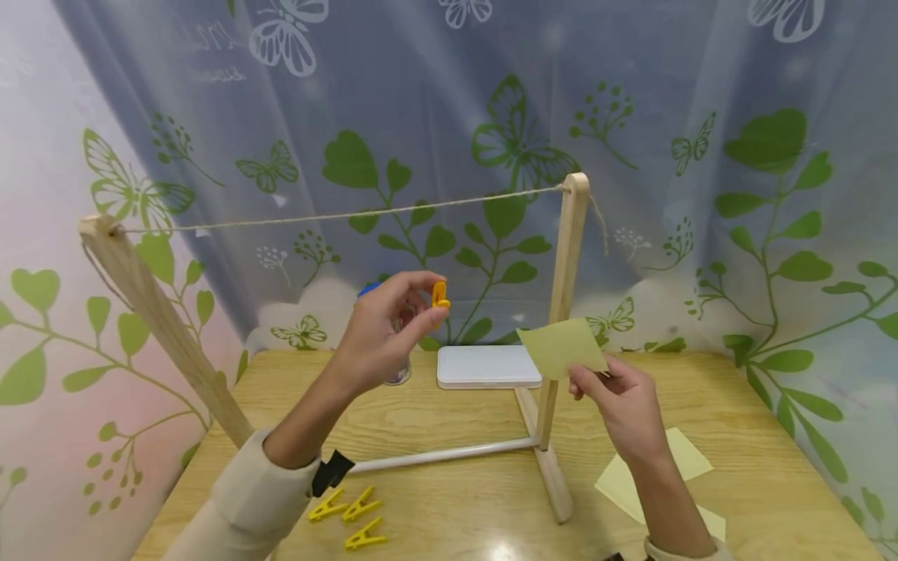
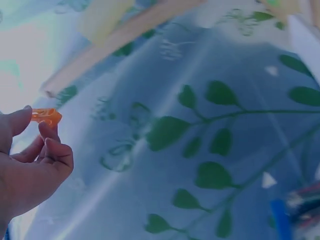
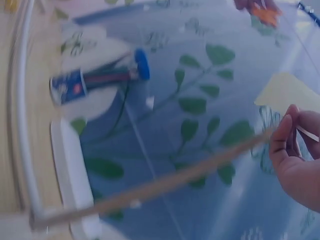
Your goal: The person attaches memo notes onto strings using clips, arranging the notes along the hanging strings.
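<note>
Raised below the string (image 1: 351, 216), my left hand (image 1: 375, 335) pinches an orange clothespin (image 1: 440, 295) between thumb and fingertips. The left wrist view shows the same clothespin (image 2: 46, 116) from its side, sticking out past the thumb. My right hand (image 1: 627, 401) holds a square yellow paper note (image 1: 561, 349) by its lower right corner, thumb in front. In the head view the note overlaps the right wooden post (image 1: 567, 265). The string runs from this post to the left post (image 1: 168, 335), with nothing hanging on it. Fingers behind the note are partly hidden.
Several yellow clothespins (image 1: 362, 506) lie at the table's front. More yellow notes (image 1: 677, 456) lie under my right forearm. A white flat case (image 1: 487, 366) and a blue-lidded clear container (image 3: 107, 77) stand at the back. A white bar (image 1: 449, 454) runs low to the right post.
</note>
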### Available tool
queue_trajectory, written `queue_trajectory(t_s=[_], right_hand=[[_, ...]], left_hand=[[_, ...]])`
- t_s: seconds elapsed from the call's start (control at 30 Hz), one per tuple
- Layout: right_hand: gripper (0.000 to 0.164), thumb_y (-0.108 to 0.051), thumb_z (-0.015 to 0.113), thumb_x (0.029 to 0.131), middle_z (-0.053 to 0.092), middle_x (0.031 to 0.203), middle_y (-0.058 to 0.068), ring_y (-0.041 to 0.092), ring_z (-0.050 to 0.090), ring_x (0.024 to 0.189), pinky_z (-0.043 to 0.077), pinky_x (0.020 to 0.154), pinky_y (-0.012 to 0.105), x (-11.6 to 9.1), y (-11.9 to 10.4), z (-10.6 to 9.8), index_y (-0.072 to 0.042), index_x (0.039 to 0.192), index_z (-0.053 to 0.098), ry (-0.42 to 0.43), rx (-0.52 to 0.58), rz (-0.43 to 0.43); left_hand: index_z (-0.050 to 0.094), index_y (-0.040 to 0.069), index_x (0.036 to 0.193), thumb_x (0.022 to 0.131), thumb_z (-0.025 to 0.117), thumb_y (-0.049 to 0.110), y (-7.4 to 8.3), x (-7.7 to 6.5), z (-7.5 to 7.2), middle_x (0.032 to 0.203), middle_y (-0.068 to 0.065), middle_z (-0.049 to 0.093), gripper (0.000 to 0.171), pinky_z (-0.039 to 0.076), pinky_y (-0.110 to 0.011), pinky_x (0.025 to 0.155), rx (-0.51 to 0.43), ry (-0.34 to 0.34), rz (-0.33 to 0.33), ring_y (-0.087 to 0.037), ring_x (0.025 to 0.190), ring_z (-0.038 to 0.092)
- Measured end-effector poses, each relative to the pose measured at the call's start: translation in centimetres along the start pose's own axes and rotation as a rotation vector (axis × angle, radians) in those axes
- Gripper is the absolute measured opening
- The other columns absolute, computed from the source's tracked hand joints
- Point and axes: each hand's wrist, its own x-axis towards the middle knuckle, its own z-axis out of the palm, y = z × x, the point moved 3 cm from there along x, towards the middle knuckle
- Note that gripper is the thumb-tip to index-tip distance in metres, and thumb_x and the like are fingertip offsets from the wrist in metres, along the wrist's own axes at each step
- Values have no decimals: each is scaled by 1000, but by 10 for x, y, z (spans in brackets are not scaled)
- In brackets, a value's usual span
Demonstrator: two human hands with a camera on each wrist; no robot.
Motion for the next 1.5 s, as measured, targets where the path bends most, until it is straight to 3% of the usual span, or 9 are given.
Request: queue_trajectory(t_s=[0.23, 0.43, 0.53, 0.63, 0.67, 0.97, 1.3, 1.4, 1.5], right_hand=[[11, -1, 61, 90, 63, 68, -4, 9, 59, 67, 51, 72, 22, 14, -5, 38, -5, 81, 66, 39, 47, 33], [15, 1, 56, 93, 63, 72, -2, 9, 61, 68, 54, 73, 21, 29, -9, 63, -9, 88, 65, 24, 255, 2], [17, 2, 53, 94, 65, 76, -1, 9, 65, 69, 55, 70, 21, 34, -12, 75, -9, 91, 66, -8, 338, -37], [17, 2, 53, 94, 67, 78, -1, 10, 66, 71, 55, 70, 21, 38, -15, 85, -8, 91, 66, -22, 380, -60], [17, 2, 53, 94, 67, 79, -1, 10, 66, 71, 55, 71, 21, 39, -16, 87, -9, 92, 66, -24, 390, -61], [13, -4, 54, 95, 66, 76, -1, 9, 66, 72, 54, 72, 21, 57, -19, 103, -11, 92, 64, 55, 389, 44], [15, -7, 51, 97, 63, 77, -1, 10, 64, 72, 52, 69, 20, 66, -19, 112, -11, 86, 62, 132, 451, 71], [14, -10, 52, 97, 62, 77, -1, 10, 63, 72, 51, 69, 20, 68, -20, 113, -11, 86, 61, 145, 450, 79], [11, -11, 53, 96, 62, 77, -1, 10, 62, 71, 51, 68, 20, 70, -22, 114, -10, 88, 61, 155, 453, 72]], left_hand=[[61, -1, 115, 88, 65, 3, 34, 21, -3, 79, -10, 64, 28, 42, -23, 50, -60, 103, 52, -10, 60, 53], [61, -1, 115, 90, 64, 6, 55, 43, -5, 69, -9, 53, 26, 31, -22, 44, -71, 208, 87, -11, 48, 41], [61, -1, 116, 91, 62, 7, 62, 53, -6, 78, -10, 59, 26, 25, -24, 40, -101, 247, 82, -12, 42, 31], [60, -1, 118, 92, 60, 7, 66, 62, -5, 99, -11, 64, 27, 23, -25, 37, -155, 260, 71, -12, 38, 28], [59, -1, 118, 93, 60, 7, 67, 65, -5, 109, -11, 63, 27, 24, -25, 37, -172, 261, 68, -12, 37, 28], [57, -2, 114, 93, 59, 5, 70, 90, 1, 107, -13, 59, 23, 28, -23, 40, -231, 256, 29, -14, 37, 34], [58, -3, 109, 92, 59, 4, 58, 93, 9, 105, -14, 60, 18, 26, -23, 39, -284, 265, -48, -14, 38, 38], [59, -3, 108, 92, 60, 3, 55, 91, 10, 106, -14, 60, 17, 32, -21, 41, -288, 254, -73, -16, 46, 53], [60, -2, 107, 91, 60, 4, 53, 90, 12, 106, -14, 60, 16, 40, -22, 48, -293, 240, -101, -23, 66, 68]])
